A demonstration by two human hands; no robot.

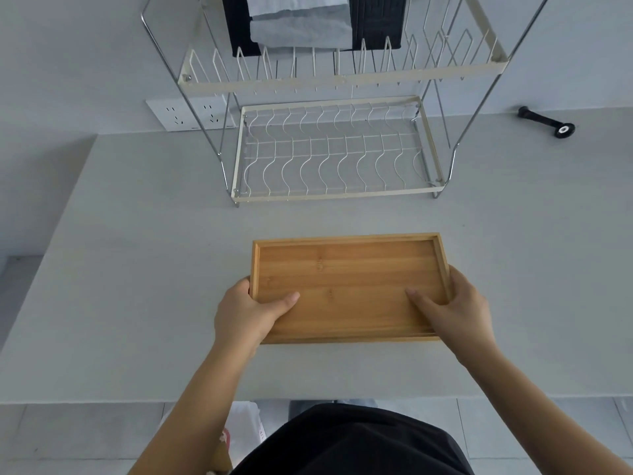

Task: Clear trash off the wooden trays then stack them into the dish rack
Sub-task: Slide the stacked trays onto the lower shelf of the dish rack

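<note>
A rectangular wooden tray [346,269] with a raised rim is in front of me over the grey table, and nothing lies in it. My left hand [245,315] grips its near left corner, thumb lying inside on the tray floor. My right hand [455,308] grips the near right corner the same way. Beyond the tray stands a two-tier wire dish rack [337,197]; its lower shelf holds nothing, and its upper tier [342,78] has upright dividers with nothing between them.
A white wall socket [188,114] sits behind the rack's left leg. A small black tool [548,121] lies at the far right of the table [137,269]. A dark cloth and pale fabric [301,22] hang behind the rack. White bags [245,430] sit on the floor below the table edge.
</note>
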